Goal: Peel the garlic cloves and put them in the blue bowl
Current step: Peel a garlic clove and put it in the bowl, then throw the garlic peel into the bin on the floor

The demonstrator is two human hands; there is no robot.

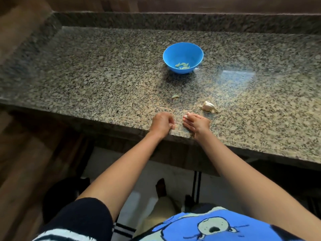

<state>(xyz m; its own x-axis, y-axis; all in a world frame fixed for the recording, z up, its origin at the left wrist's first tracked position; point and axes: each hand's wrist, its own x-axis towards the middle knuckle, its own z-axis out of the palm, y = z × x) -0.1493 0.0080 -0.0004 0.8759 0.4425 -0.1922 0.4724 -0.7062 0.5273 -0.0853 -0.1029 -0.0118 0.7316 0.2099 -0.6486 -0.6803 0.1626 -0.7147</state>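
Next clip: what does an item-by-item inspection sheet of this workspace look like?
Surface: granite counter with a raised back ledge.
Job's things: blue bowl holding a few peeled cloves; part of a garlic bulb lies beside the right hand.
Clutter: one pale scrap, peel or clove, cannot tell.
Grippers: left hand curled at the counter edge, contents hidden; right hand pinches a clove at its fingertips.
Cables: nothing seen.
Surroundings: wood panelling behind the counter.
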